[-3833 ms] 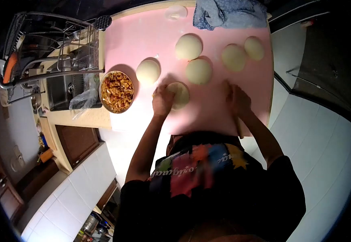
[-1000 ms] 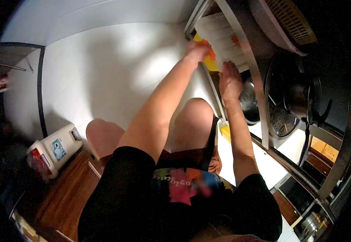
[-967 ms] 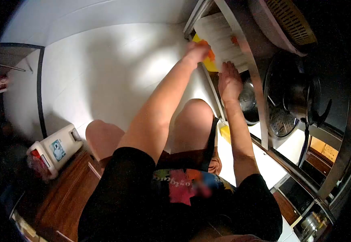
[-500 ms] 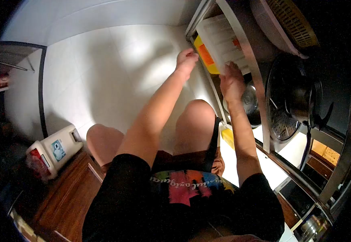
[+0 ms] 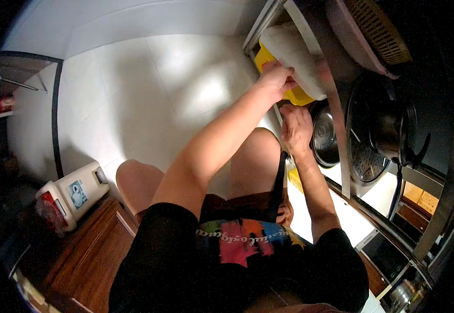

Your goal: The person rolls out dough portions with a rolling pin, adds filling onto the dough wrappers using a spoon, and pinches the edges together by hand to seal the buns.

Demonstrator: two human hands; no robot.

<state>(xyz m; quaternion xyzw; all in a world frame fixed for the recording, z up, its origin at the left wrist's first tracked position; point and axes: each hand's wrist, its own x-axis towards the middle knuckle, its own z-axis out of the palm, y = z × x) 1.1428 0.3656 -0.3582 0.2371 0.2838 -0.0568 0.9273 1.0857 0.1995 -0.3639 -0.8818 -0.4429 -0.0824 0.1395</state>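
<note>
My left hand (image 5: 278, 82) is at the front of a yellow container (image 5: 299, 96) on the rack's shelf. Its fingers are bent and closed by the edge of a whitish, cloudy sheet or lid (image 5: 293, 49) over the container; what they grip, if anything, is hidden. Just below and to the right, my right hand (image 5: 296, 128) is closed with curled fingers, beside a dark round pan (image 5: 325, 133). I cannot make out anything in it. The two hands are apart.
The metal rack (image 5: 336, 115) rises along my right, holding a black pot (image 5: 389, 130) and a basket (image 5: 378, 31). My knees (image 5: 261, 151) are bent over the pale tiled floor (image 5: 128, 94). A cream-coloured container (image 5: 78, 193) stands on my left by a wooden cabinet door (image 5: 88, 255).
My left hand has moved right and slightly down, to the yellow container. My right hand has drawn back from the shelf toward me. The whitish sheet or lid has shifted, and more yellow shows below it.
</note>
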